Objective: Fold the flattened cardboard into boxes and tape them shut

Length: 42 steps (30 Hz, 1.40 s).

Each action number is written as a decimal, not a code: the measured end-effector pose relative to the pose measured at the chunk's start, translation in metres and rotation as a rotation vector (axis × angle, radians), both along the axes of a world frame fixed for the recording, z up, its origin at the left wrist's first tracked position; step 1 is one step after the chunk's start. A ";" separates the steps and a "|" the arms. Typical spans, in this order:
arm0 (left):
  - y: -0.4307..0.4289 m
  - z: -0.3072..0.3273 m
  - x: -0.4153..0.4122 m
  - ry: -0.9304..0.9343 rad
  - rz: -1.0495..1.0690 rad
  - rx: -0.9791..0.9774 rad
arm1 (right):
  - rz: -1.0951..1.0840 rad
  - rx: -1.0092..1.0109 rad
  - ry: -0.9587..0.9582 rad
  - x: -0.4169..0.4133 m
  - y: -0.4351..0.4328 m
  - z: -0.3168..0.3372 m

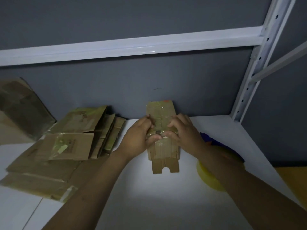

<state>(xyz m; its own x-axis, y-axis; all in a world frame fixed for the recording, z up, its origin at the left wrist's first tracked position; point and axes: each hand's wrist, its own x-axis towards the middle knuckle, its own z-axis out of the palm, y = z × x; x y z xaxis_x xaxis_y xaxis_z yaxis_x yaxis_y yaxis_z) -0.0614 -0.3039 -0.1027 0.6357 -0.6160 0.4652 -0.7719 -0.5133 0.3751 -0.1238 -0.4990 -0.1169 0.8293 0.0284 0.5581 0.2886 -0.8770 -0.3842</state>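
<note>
Now the table (149,205) carries everything, and the cardboard (163,161) lies on it between the hands, lengthways, with its far end up by the grey wall (116,83) and its notched end nearest the person. Whether that far end is lifted I cannot tell. Both hands grip the piece at mid-length: the left hand (141,138) is curled round the left edge, and the right hand (184,131) has bent fingers on the right edge, thumbs close together at the middle.

The step looks like opening the flat piece into a tube. To do it well, press the two edges toward each other so the creases pop square, and keep the fingers on the folds rather than on the glossy film across its face, which may be slippery.

A pile (66,146) of more flat cardboard sits left of the left hand, close enough to crowd a swinging flap. The yellow tape roll (206,176) lies under the right forearm — handy, but half hidden. A blue thing (214,141) shows just beyond the right wrist; what it is I cannot tell.
</note>
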 end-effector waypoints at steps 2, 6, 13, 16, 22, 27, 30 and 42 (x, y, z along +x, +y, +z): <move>-0.002 -0.002 0.001 -0.028 -0.002 0.016 | -0.026 -0.058 -0.060 0.001 0.005 -0.005; 0.001 0.000 0.004 -0.038 -0.060 0.022 | 0.062 -0.162 0.017 -0.003 -0.004 -0.004; 0.020 -0.012 0.011 0.017 -0.109 -0.036 | 0.143 -0.018 0.196 -0.015 -0.016 0.007; 0.016 -0.018 0.008 0.027 -0.058 -0.075 | 0.066 -0.060 0.192 -0.014 -0.007 0.014; 0.012 -0.001 -0.014 -0.217 -0.021 0.036 | 0.202 0.041 0.293 -0.007 -0.020 0.030; 0.011 0.024 -0.033 -0.167 -0.190 0.090 | 0.160 -0.188 0.207 0.007 -0.051 0.038; 0.023 0.030 -0.022 -0.119 0.042 0.422 | 0.034 -0.395 0.304 0.006 -0.046 0.051; 0.023 0.018 -0.015 -0.173 0.206 0.509 | -0.018 -0.423 0.443 -0.012 0.033 0.039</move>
